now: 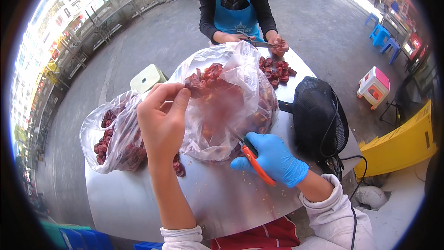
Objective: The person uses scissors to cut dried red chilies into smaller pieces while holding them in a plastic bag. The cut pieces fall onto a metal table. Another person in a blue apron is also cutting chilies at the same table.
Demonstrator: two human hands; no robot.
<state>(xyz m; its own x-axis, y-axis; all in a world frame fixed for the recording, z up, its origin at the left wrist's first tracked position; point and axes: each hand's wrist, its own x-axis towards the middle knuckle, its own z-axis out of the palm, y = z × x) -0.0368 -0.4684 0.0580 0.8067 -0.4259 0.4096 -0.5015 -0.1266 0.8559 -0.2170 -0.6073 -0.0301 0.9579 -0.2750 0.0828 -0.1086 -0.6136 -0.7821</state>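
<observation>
My bare left hand point(164, 111) pinches a dried red chili piece point(195, 87) between thumb and fingertips, over a large clear plastic bag point(248, 76) of cut dried red chilies. In a blue glove, my right hand point(274, 158) holds scissors with orange-and-dark handles point(256, 166); their blades point up and left at the bag's near side, the tips hard to make out. At the left stands a second clear bag point(130, 146) of dark red dried chilies. A few more chilies point(178, 166) lie on the metal table point(222, 194) beside my left wrist.
Across the table a person in a blue apron point(234, 17) holds scissors point(260, 44) near a pile of dried chilies point(277, 71). A black mesh bag point(317, 121) with cables sits at the right. Small seeds dot the tabletop. Stools point(374, 87) and a yellow object point(399, 142) stand beyond.
</observation>
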